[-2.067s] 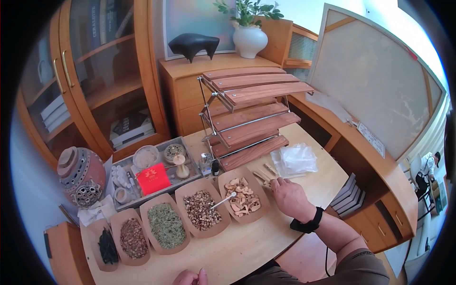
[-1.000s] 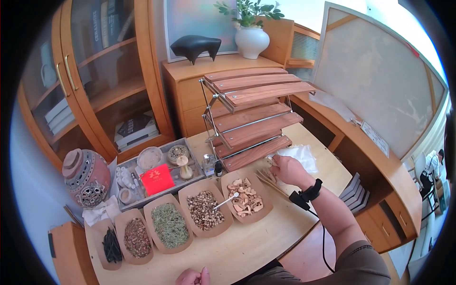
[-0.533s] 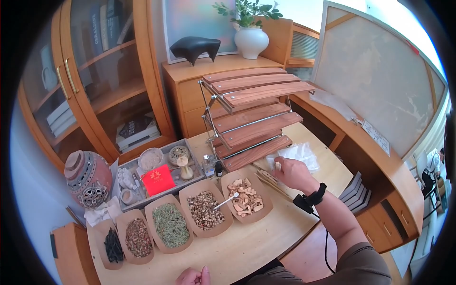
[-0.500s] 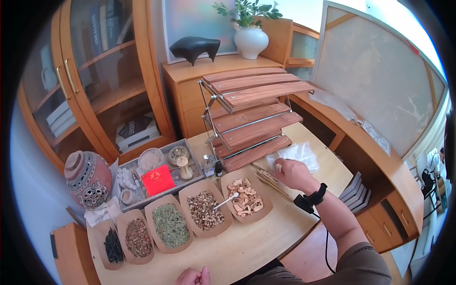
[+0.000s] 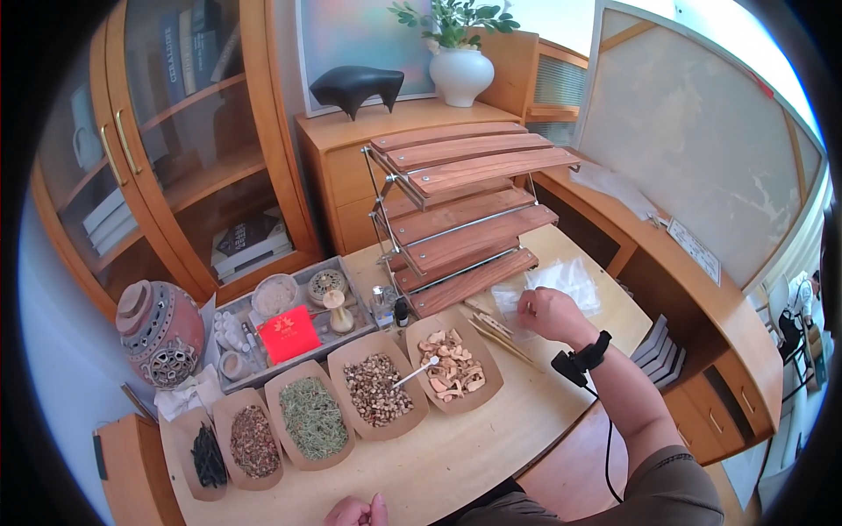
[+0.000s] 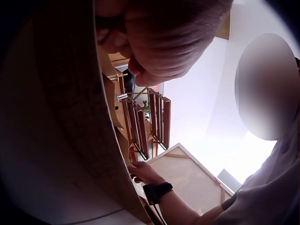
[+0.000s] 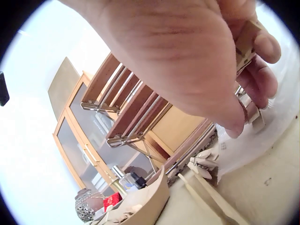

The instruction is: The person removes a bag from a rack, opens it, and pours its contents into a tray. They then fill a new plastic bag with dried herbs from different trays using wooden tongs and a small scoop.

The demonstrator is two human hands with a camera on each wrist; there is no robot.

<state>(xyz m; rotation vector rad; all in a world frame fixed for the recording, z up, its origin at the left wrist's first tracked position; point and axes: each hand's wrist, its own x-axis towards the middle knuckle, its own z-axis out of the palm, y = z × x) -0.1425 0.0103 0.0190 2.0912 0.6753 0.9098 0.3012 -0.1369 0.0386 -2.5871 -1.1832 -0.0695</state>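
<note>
My right hand (image 5: pixel 554 316) is over the near edge of the clear plastic bags (image 5: pixel 574 285), just right of the thin wooden tools (image 5: pixel 495 329). Its fingers are curled round small, flat, pale wood-like pieces (image 7: pixel 247 40), partly hidden by the fingers; I cannot tell their exact kind. Left of the tools, a paper tray (image 5: pixel 487 373) holds dried slices. My left hand (image 5: pixel 355 511) rests at the table's front edge, fingers loosely curled, with nothing visible in it. In the left wrist view, that hand (image 6: pixel 164 42) fills the top beside the table edge.
More paper trays (image 5: pixel 377 428) of dried herbs line the table, a small white spoon (image 5: pixel 417 371) lying across two. Behind stand a grey tray (image 5: pixel 351 333) with a red packet (image 5: pixel 287 333), small bottles (image 5: pixel 383 302) and a slatted wooden rack (image 5: pixel 474 232). A patterned jar (image 5: pixel 158 333) stands left.
My right hand has moved from the wooden tools rightward onto the plastic bags, with small pale pieces in its fingers. The bags have shifted a little right. The left hand stays put.
</note>
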